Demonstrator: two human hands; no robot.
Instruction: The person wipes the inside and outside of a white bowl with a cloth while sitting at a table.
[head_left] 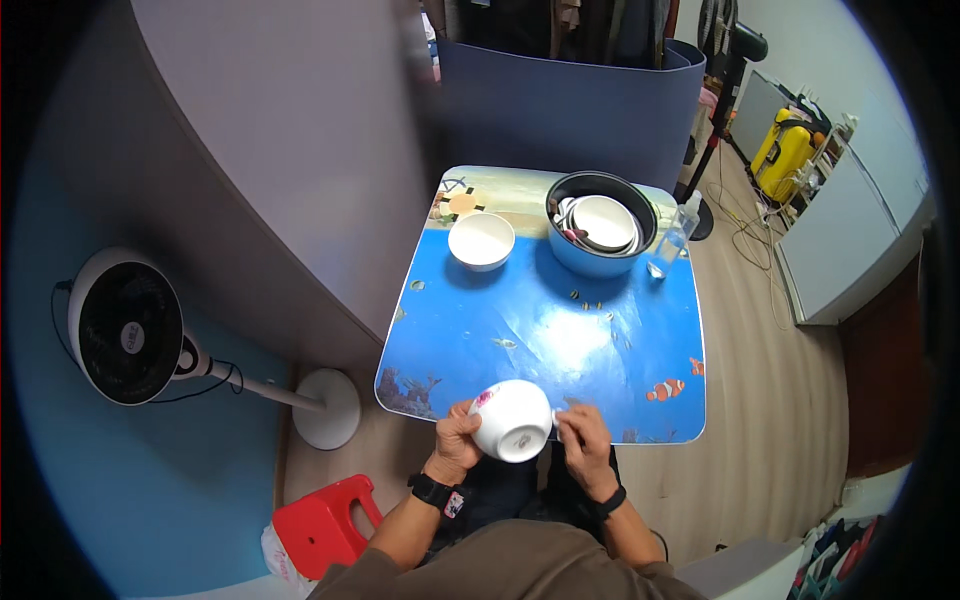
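My left hand (458, 440) grips a white bowl (515, 410) by its side, over the near edge of the table. The bowl is tipped so that its outer wall and foot ring show; a pink flower print is on the wall. Close to the bowl's right side, my right hand (585, 440) is closed, with a bit of something white at its fingertips that I cannot make out. Another white bowl (482, 240) stands upright at the table's far left. At the far right, a big dark-lined pot (590, 260) contains several stacked bowls (604, 222).
A clear spray bottle (672, 242) stands right of the pot on the blue sea-print table (460, 330). Left on the floor are a white fan (130, 330) and a red stool (320, 525). A purple partition (570, 110) rises behind the table; a white cabinet (850, 230) is at right.
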